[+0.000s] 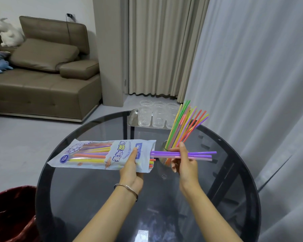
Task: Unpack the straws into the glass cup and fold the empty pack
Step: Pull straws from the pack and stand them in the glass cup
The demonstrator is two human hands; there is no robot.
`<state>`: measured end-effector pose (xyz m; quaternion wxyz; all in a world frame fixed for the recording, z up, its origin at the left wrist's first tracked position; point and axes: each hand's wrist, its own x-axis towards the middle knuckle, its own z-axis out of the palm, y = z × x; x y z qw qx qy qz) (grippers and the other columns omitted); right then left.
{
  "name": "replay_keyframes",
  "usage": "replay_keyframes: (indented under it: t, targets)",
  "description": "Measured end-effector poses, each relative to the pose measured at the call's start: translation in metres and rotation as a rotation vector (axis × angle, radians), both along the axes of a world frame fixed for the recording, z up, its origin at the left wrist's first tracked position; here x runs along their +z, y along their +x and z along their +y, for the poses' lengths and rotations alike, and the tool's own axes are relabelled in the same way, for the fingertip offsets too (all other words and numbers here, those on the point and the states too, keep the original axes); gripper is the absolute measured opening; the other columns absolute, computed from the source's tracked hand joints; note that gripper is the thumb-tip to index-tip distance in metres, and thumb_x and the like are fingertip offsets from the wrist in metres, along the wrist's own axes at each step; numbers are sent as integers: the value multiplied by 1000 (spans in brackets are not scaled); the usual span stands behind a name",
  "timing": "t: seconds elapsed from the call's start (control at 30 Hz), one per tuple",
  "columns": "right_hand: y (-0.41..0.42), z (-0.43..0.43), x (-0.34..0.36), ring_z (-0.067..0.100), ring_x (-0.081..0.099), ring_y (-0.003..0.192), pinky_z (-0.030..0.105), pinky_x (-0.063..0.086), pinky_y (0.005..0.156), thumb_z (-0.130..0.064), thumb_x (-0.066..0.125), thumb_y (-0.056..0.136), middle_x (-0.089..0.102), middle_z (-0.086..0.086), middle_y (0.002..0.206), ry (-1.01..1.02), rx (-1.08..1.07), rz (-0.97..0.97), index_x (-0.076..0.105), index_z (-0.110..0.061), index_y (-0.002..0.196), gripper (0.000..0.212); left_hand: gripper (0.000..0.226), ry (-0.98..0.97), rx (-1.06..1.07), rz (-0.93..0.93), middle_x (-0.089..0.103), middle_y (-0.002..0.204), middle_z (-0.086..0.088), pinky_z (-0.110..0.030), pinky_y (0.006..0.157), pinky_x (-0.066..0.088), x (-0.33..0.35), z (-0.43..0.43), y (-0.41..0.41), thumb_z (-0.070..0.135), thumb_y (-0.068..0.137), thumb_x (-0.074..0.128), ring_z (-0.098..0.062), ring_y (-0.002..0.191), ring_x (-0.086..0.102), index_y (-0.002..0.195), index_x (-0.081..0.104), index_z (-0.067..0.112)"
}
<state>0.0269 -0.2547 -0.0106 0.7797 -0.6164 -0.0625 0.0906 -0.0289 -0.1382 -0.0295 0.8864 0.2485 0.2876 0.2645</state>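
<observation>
My left hand (130, 169) grips the open end of the white and blue straw pack (101, 155), held flat above the round glass table (98, 198). Yellow, orange and purple straws remain inside the pack. My right hand (184, 162) pinches a few purple and pink straws (202, 155) that stick out of the pack's mouth to the right. Just behind my right hand stands the glass cup (164, 145), partly hidden, with a fan of coloured straws (185, 123) leaning up and to the right from it.
A metal tray (132, 120) with three clear plastic cups (158, 115) sits at the table's far edge. A dark red bin (10, 213) stands at lower left. A brown sofa (42, 81) is at far left, with grey curtains on the right.
</observation>
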Motion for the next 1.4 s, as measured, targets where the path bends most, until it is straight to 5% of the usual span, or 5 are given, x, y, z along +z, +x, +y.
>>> replay_keyframes:
  t: [0.33, 0.6, 1.0, 1.17, 1.4]
  targets:
    - [28, -7, 12, 6, 43, 39, 13, 35, 37, -35, 47, 95, 51, -4, 43, -32, -89, 8, 64, -10, 64, 43, 46, -3, 18, 38, 65, 110, -20, -29, 43, 55, -9, -2, 12, 20, 89, 61, -18, 51, 70, 131, 49, 7]
    - [111, -23, 63, 7, 50, 49, 20, 41, 51, -31, 41, 97, 57, -4, 50, -144, -270, -276, 58, -13, 56, 48, 44, -14, 119, 51, 63, 117, -9, -33, 56, 57, -5, 10, 16, 15, 88, 63, -17, 79, 63, 129, 50, 13]
    - [145, 15, 34, 22, 46, 59, 34, 42, 62, -41, 58, 87, 47, 9, 60, -744, 202, -413, 55, -14, 57, 40, 27, -18, 115, 78, 63, 104, -6, -27, 44, 55, -5, 10, 19, 13, 88, 62, -14, 60, 69, 112, 51, 17]
    - [151, 15, 24, 14, 52, 64, 28, 45, 60, -35, 64, 86, 55, 0, 73, -622, 12, -463, 54, -8, 102, 33, 29, -3, 84, 66, 65, 89, -3, -25, 38, 53, -5, 13, 20, 13, 89, 61, -15, 60, 67, 116, 52, 15]
    - [132, 12, 34, 16, 55, 62, 15, 38, 55, -26, 63, 87, 56, 3, 66, -544, -270, -519, 41, -5, 105, 35, 33, 22, 88, 82, 66, 103, -8, -26, 43, 56, -7, 13, 22, 16, 88, 62, -17, 66, 67, 120, 53, 15]
